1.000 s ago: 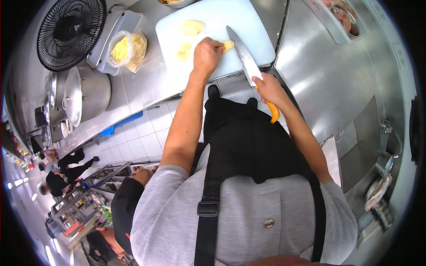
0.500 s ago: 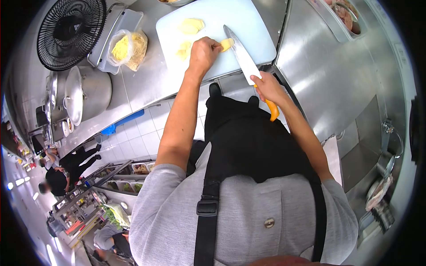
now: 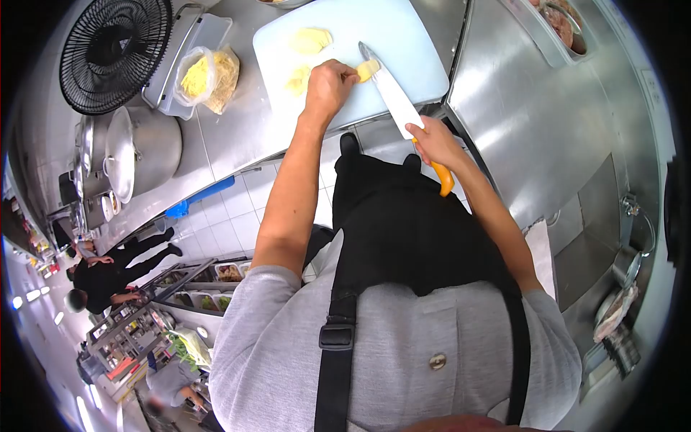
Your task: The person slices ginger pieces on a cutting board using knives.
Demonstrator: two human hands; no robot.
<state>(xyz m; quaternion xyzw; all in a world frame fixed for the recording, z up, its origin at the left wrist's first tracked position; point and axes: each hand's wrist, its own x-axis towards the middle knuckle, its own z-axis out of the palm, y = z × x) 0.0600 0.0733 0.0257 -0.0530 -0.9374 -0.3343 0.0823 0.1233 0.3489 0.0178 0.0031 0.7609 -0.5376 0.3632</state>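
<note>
My right hand (image 3: pixel 432 140) is closed around a kitchen knife (image 3: pixel 394 99) with a yellow handle, its thumb near the heel of the blade. The blade lies slantwise over a white cutting board (image 3: pixel 421 54). Against the blade is a pale yellow piece of peeled vegetable (image 3: pixel 368 70), perhaps ginger or potato. My left hand (image 3: pixel 331 86) pinches the near end of that piece with bent fingers. Left of it on the board lie pale yellow slices (image 3: pixel 311 41) and a smaller pile of cut pieces (image 3: pixel 297 81).
Left on the steel counter (image 3: pixel 198 147) are a tub of yellow shreds (image 3: pixel 196 78), a black fan (image 3: pixel 115 54) and a large metal pot (image 3: pixel 147 147). A bin with meat (image 3: pixel 561 29) stands far right. Other people (image 3: pixel 108 277) work at lower left.
The knife and the piece have shifted only slightly, and both hands keep their grip. In the background, the people at lower left have moved.
</note>
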